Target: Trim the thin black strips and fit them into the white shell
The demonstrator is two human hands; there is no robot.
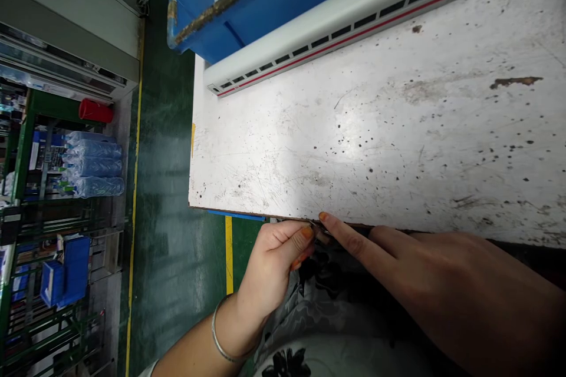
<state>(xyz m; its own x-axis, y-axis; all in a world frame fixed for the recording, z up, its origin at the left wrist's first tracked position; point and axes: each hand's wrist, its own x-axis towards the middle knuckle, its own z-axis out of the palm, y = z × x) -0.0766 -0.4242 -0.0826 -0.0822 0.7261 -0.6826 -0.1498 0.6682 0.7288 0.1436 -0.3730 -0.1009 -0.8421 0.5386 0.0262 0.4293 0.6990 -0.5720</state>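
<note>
At the near edge of a scuffed white tabletop (pixel 283 159), my left hand (pixel 276 259) is closed, thumb and fingers pinched on a small thing too hidden to name. My right hand (pixel 424 277) lies just to the right, its index finger stretched out with the tip on the table edge. Its other fingers are mostly hidden, and a small dark object shows between the two hands. Farther back on the table rests a long white model train body (pixel 340 23) with dark windows and a red stripe.
A blue bin (pixel 265 0) stands behind the train body. Left of the table runs a green floor (pixel 168 218) with yellow lines. Beyond it are green shelving, blue bins (pixel 75 271), wrapped bottles (pixel 95 165) and a red bucket (pixel 95 111).
</note>
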